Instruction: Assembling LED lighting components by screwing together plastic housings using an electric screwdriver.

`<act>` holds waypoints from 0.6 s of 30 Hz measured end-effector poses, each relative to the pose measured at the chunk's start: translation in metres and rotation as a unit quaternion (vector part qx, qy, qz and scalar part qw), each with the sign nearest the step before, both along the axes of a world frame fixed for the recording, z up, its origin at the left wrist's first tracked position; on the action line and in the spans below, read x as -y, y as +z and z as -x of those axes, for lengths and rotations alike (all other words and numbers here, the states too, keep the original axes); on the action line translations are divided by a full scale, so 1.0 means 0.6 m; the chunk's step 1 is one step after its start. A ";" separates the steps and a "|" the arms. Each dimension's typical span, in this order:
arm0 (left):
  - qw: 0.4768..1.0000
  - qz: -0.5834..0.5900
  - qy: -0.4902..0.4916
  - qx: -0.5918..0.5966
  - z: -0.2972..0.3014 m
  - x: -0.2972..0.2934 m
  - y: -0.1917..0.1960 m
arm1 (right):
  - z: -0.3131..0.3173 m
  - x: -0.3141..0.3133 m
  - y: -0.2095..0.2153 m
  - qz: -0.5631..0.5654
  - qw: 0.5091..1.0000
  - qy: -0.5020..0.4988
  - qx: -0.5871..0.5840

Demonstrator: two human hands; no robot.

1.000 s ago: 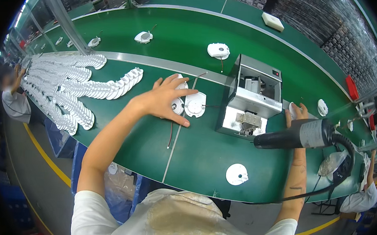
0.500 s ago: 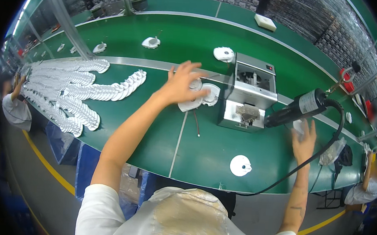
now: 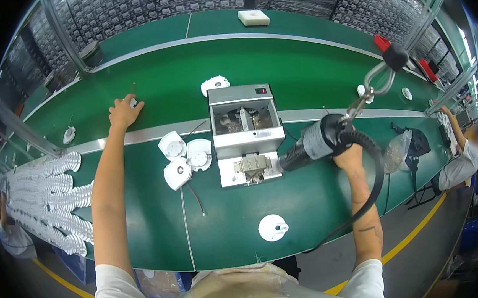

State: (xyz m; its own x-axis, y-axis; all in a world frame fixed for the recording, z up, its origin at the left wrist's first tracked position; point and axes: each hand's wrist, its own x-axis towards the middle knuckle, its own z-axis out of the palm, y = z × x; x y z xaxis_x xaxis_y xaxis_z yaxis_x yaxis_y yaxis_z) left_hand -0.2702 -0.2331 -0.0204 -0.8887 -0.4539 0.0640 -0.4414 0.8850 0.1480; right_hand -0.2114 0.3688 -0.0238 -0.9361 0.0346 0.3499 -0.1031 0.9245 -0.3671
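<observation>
My left hand (image 3: 123,113) reaches onto the green conveyor belt, its thumb and fingers closed about a small white plastic part (image 3: 133,103), mostly covered by them. My right hand (image 3: 350,157) is behind the upper end of a black electric screwdriver (image 3: 318,140), which hides its fingers. The screwdriver hangs tilted from a metal hook, its tip end beside a metal screw feeder (image 3: 246,127). Left of the feeder lie three white parts: one at the back (image 3: 171,146), one at the right (image 3: 199,154) and one in front (image 3: 177,173), with a dark wire near it.
A round white disc (image 3: 273,228) lies on the green bench near its front edge. Rows of stacked white parts (image 3: 47,202) cover the left end. Another white part (image 3: 214,85) sits on the belt behind the feeder. A clear plastic bag (image 3: 397,152) and co-workers are at the sides.
My left hand has gone from the white parts beside the feeder to a part on the belt. My right hand has moved behind the screwdriver. The whole view has shifted.
</observation>
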 end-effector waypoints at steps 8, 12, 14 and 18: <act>0.963 -0.083 -0.157 -0.203 -0.002 -0.033 0.022 | 0.055 -0.004 -0.023 -0.152 0.982 -0.008 -0.115; 0.941 -0.097 -0.199 -0.256 -0.041 -0.049 0.064 | 0.045 0.043 0.046 -0.157 0.983 -0.001 -0.096; 0.936 -0.099 -0.189 -0.280 -0.056 -0.059 0.083 | 0.063 0.044 0.057 -0.068 0.995 -0.059 -0.051; 0.901 -0.147 -0.245 -0.326 -0.130 -0.080 0.114 | 0.030 0.019 0.059 0.013 0.988 -0.082 -0.134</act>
State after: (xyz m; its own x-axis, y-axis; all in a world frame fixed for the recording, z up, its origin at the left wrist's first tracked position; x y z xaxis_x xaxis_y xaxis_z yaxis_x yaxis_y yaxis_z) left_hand -0.1922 -0.1850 0.0482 -0.8037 -0.0995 0.5867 0.2583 0.8299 0.4945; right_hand -0.2296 0.3572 0.0115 -0.7913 0.1901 0.5812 -0.0496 0.9274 -0.3708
